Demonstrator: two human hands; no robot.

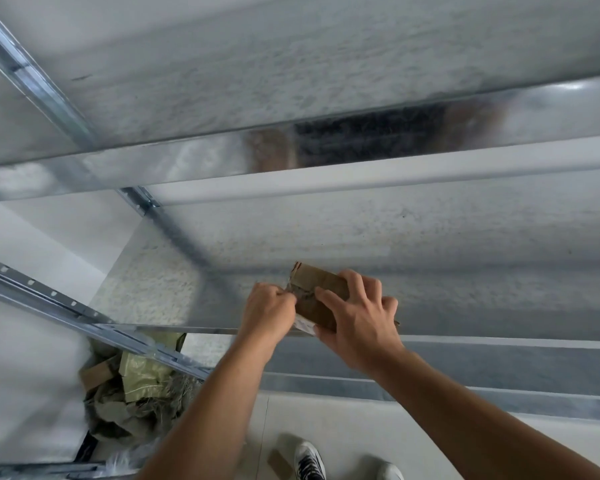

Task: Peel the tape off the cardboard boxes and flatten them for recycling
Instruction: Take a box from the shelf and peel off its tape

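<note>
- Head view, lower centre: the fingers (286,299) of the left hand (269,308) are bunched together, pinching a frayed strip of tape (300,292) at the left end of a small cardboard box (321,282).
- Right hand (357,320): fingers spread and curved over the box top, thumb at the near edge. It grips the box to steady it.
- The box rests at the front edge of a metal shelf (430,244) and is not yet flattened.
- Judgement: the tape looks partly lifted, so the peel is under way. Removing the rest of the tape and flattening this box are left.
- Lower left, below the shelf: a heap of crumpled wrapping and cardboard scraps (136,386).
- Bottom centre: a flat cardboard piece (279,462) lies on the floor (343,427) beside a shoe (309,464). It may be finished work, but this is unconfirmed.
- No other boxes are in view, so I cannot tell how many remain.
</note>
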